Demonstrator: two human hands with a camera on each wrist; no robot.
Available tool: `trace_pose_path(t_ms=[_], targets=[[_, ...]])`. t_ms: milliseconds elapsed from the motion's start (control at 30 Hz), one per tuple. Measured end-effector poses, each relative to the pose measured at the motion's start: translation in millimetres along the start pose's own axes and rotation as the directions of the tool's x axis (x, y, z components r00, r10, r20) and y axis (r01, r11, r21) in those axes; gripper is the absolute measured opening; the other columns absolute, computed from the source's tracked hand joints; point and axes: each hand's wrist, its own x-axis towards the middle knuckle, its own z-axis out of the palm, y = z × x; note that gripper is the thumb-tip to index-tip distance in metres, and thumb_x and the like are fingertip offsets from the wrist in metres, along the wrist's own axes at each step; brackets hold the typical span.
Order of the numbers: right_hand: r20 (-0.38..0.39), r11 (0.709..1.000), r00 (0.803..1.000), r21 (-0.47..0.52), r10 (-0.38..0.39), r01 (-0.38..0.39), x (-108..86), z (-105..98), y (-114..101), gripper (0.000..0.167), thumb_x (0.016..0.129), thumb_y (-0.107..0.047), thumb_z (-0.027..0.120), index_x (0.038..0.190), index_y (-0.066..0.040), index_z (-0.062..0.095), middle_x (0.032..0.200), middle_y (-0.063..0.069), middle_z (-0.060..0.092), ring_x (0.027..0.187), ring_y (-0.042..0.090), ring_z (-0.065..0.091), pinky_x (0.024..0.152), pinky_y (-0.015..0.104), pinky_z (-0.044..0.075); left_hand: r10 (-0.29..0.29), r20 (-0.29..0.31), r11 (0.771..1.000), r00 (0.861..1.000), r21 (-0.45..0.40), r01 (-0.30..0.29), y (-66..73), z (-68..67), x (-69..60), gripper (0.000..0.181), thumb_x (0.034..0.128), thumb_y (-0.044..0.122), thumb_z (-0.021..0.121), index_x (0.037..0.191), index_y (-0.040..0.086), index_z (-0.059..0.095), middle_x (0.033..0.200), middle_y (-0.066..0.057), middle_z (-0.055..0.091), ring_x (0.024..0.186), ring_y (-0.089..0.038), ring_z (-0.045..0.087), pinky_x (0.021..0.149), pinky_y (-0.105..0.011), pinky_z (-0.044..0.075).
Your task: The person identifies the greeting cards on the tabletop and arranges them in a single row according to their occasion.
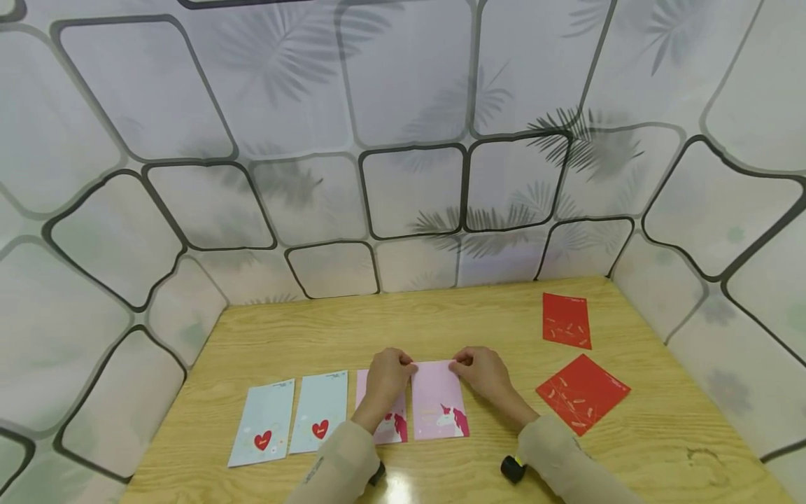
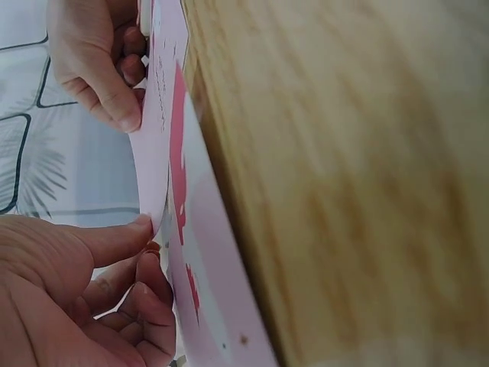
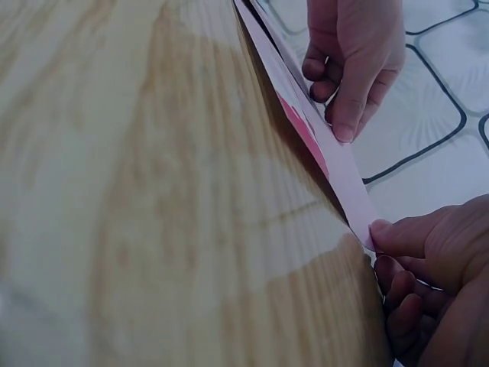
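Note:
A pink unicorn card [image 1: 434, 399], flat and rectangular, lies at the right end of a row on the table. My left hand [image 1: 388, 381] pinches its far left corner between thumb and fingers. At the far right corner, my right hand [image 1: 488, 378] pinches the same card. In the right wrist view the card's far edge is lifted a little off the wood. A second pink unicorn card [image 1: 395, 428] sits just left of it, partly hidden beneath my left hand and forearm. Both thumbs show on the card's face in the left wrist view.
Two pale blue cards with red hearts, one at the left end [image 1: 263, 420] and one beside it [image 1: 320, 409], continue the row. Two red printed paper pieces, one farther back [image 1: 565, 320] and one turned cornerwise [image 1: 582, 394], lie on the right. Patterned fabric walls [image 1: 415, 189] enclose the table.

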Motion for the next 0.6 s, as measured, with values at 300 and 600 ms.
trace_pose_path(t_ms=[300,600], targets=[[-0.005,0.998,1.000,-0.058,-0.005,0.004,-0.1,2.5,-2.2,0.010,0.088,-0.020,0.083,0.090,-0.013,0.076,0.081,-0.005,0.069,0.073,0.011,0.059,0.068,0.035,0.050,-0.012,0.002,1.000,1.000,-0.025,0.012,-3.9,1.5,1.6,0.005,0.0892,0.009,0.081,0.088,0.007,0.077,0.085,-0.003,0.072,0.077,-0.017,0.064,0.073,-0.037,0.055],[-0.028,0.997,1.000,-0.074,-0.013,0.011,-1.6,5.0,-4.7,0.013,0.088,-0.021,0.083,0.092,-0.012,0.075,0.083,-0.004,0.070,0.076,0.012,0.063,0.069,0.036,0.052,-0.010,-0.011,0.999,1.000,-0.040,0.010,-6.1,1.8,3.8,0.007,0.0883,0.008,0.081,0.086,0.006,0.075,0.083,-0.003,0.071,0.077,-0.017,0.064,0.073,-0.037,0.055]])
